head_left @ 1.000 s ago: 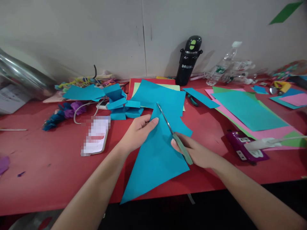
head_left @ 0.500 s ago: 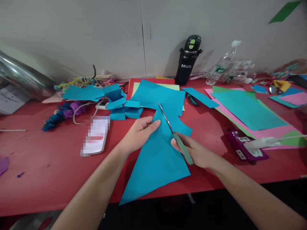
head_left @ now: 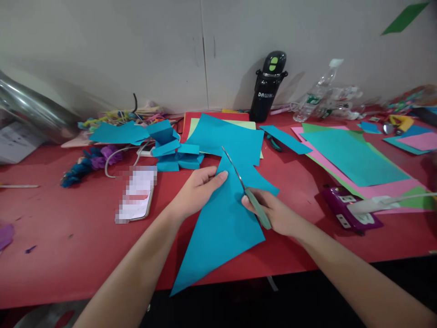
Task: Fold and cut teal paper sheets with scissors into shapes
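Observation:
My left hand (head_left: 204, 187) pinches the left edge of a blue sheet of paper (head_left: 221, 237), thumb on top. Fingers of my right hand (head_left: 269, 207) are wrapped round the green handles of a pair of scissors (head_left: 259, 209). The blades lie across the sheet and point away from me, with a cut strip of the paper off to their right. Behind it, another blue sheet (head_left: 225, 134) rests on pale yellow and red paper. Folded blue paper pieces (head_left: 177, 157) sit left of that.
A phone (head_left: 136, 193) lies left of my left hand. On the right are a purple power strip (head_left: 351, 209) with a white plug and stacked coloured sheets (head_left: 358, 157). A black flask (head_left: 268, 86) and a plastic bottle (head_left: 314, 93) stand by the wall.
The scissors have moved slightly left and farther into the blue sheet. The cut strip on the right swings a little outward. My left hand has hardly moved.

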The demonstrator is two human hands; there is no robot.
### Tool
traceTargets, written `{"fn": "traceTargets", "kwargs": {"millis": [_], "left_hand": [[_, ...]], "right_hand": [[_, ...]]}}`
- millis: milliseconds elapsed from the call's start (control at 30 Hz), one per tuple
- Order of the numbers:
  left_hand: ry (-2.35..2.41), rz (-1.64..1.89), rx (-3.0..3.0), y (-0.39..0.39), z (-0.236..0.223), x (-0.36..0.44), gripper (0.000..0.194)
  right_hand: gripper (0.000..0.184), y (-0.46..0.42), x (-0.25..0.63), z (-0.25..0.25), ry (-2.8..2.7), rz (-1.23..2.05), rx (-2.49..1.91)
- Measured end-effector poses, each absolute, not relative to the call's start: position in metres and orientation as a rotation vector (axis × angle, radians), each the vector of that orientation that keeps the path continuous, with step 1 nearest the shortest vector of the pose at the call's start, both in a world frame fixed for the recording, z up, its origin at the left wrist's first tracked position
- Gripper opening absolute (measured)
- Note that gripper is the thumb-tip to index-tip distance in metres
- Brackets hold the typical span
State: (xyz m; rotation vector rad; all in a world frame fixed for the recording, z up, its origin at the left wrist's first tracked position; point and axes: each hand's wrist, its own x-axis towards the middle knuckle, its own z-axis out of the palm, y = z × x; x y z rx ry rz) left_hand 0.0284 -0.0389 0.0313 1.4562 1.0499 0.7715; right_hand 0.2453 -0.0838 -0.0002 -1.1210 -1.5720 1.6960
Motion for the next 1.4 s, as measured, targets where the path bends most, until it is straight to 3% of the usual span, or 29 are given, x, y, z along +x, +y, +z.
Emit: {"fn": "traceTargets", "kwargs": {"millis": [233, 700, 1033, 1400], "left_hand": [[1.044, 0.768, 1.500, -0.038, 0.029, 0.026, 0.040], [1.213, 1.226, 1.483, -0.029, 0.032, 0.015, 0.046], [0.992, 1.263, 1.069, -0.022, 0.019, 0.016, 0.031], [1.180, 1.384, 1.352, -0.019, 0.019, 0.011, 0.026]], "right_hand": [[0.042, -0.085, 0.251, 0.006, -1.488, 1.659, -1.298], [0.035, -0.092, 0.259, 0.011, -1.551, 1.600, -1.284], [0.031, -0.085, 0.252, 0.002, -1.476, 1.459, -1.260], [0.025, -0.088, 0.254, -0.001, -1.523, 1.535, -1.197]]}}
